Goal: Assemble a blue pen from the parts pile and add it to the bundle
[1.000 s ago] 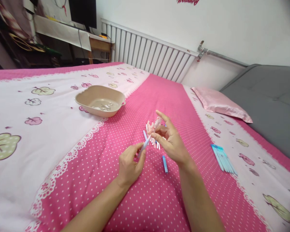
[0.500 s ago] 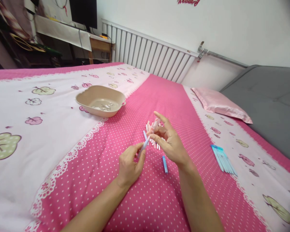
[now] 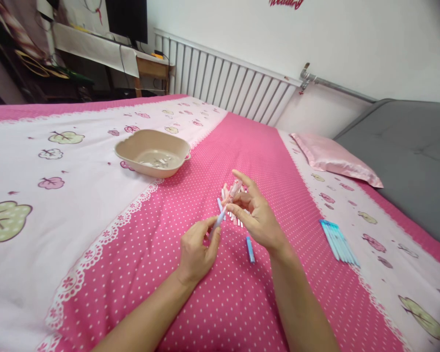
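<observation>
My left hand [image 3: 198, 249] grips a pale lavender pen barrel [image 3: 219, 221] between thumb and fingers, its narrow end tilted up and away. At that end, my right hand [image 3: 258, 215] pinches a clear pinkish pen part [image 3: 235, 188] with thumb and bent fingers, while its index finger points outward. Whether the two parts are joined is hidden by the fingertips. Behind the hands lies a pile of small pink and white pieces [image 3: 238, 220], with a blue stick-like piece [image 3: 220, 205] at its left. A short blue pen cap [image 3: 250, 249] rests below my right hand.
A beige plastic basin [image 3: 152, 168] with small pieces inside stands at the left. Light blue pens [image 3: 339, 242] lie in a row at the right. A pink pillow [image 3: 335, 159] lies by the grey headboard [image 3: 403, 142]. The polka-dot bedspread [image 3: 234, 313] covers the bed.
Both hands have hardly moved. The pen parts between them have shifted very slightly to the left.
</observation>
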Demonstrator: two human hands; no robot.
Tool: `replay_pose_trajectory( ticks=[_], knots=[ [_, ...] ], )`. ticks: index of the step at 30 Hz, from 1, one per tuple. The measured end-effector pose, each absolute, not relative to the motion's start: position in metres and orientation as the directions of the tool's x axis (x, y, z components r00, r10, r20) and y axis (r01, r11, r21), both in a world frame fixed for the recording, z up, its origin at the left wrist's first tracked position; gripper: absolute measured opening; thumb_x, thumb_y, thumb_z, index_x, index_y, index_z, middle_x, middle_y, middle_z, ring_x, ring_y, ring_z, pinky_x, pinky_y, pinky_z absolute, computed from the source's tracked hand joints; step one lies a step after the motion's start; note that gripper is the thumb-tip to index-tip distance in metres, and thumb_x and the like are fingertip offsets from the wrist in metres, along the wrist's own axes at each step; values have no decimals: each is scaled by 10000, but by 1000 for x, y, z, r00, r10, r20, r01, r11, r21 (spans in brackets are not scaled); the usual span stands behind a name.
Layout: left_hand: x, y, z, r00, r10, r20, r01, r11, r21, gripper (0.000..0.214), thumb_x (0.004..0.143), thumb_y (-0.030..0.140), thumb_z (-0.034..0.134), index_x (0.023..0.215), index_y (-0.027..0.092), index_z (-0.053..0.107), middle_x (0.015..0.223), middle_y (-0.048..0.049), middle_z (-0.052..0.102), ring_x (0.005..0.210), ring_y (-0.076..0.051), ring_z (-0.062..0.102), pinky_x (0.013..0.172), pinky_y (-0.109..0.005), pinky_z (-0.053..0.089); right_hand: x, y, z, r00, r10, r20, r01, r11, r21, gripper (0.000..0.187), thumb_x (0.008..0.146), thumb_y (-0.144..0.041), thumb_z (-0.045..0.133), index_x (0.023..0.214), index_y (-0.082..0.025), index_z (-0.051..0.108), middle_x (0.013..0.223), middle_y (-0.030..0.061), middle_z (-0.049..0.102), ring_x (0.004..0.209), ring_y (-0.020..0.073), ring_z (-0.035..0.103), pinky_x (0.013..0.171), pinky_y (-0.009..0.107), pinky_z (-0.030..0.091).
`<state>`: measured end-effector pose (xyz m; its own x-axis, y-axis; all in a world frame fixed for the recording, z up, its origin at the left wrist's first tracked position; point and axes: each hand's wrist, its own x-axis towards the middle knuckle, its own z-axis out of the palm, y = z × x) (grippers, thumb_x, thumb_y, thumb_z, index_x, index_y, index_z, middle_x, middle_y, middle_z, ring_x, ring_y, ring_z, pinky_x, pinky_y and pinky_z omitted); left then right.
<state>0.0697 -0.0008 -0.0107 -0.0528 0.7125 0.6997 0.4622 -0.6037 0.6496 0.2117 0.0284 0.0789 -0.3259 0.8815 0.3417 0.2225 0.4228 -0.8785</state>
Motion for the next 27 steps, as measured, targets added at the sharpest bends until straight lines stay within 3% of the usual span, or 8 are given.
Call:
replay_pose_trajectory(
  ticks=[8, 10, 14, 20, 27],
  knots=[
    [70, -1, -12, -41, 703, 710, 460, -617, 638, 186, 862, 168, 520, 1034, 162, 591, 803, -40, 684, 663, -132, 615, 589, -245, 499, 212, 30, 76, -324, 890, 322, 192, 395, -898, 655, 854, -224, 570, 1430, -328, 276, 846, -15, 636, 796, 141, 602, 816, 345, 491],
    [70, -1, -12, -38, 701, 713, 461, -620, 634, 186, 864, 164, 518, 1036, 161, 587, 800, -39, 682, 661, -129, 612, 588, -243, 497, 212, 32, 74, -312, 903, 296, 168, 360, -918, 610, 842, -240, 593, 1399, -286, 347, 874, 2, 651, 832, 148, 615, 842, 352, 488],
    [70, -1, -14, -34, 707, 706, 465, -614, 638, 181, 869, 170, 517, 1036, 164, 587, 783, -31, 673, 648, -122, 600, 589, -241, 493, 213, 35, 72, -311, 919, 242, 179, 307, -935, 287, 811, -298, 634, 1082, -203, 638, 904, 37, 671, 869, 166, 625, 833, 342, 491],
    [70, 0, -15, -31, 714, 700, 457, -613, 645, 183, 864, 172, 536, 1041, 166, 586, 795, -32, 674, 654, -122, 597, 591, -241, 488, 211, 35, 72, -282, 932, 229, 174, 284, -943, 195, 760, -355, 689, 850, -186, 650, 811, 21, 652, 777, 149, 610, 750, 301, 492],
    [70, -1, -15, -21, 714, 700, 466, -612, 639, 177, 865, 171, 537, 1035, 166, 585, 789, -28, 670, 654, -122, 597, 594, -238, 484, 216, 30, 80, -235, 931, 278, 151, 317, -936, 200, 774, -343, 682, 915, -202, 667, 894, 35, 677, 830, 161, 624, 782, 319, 494]
  ],
)
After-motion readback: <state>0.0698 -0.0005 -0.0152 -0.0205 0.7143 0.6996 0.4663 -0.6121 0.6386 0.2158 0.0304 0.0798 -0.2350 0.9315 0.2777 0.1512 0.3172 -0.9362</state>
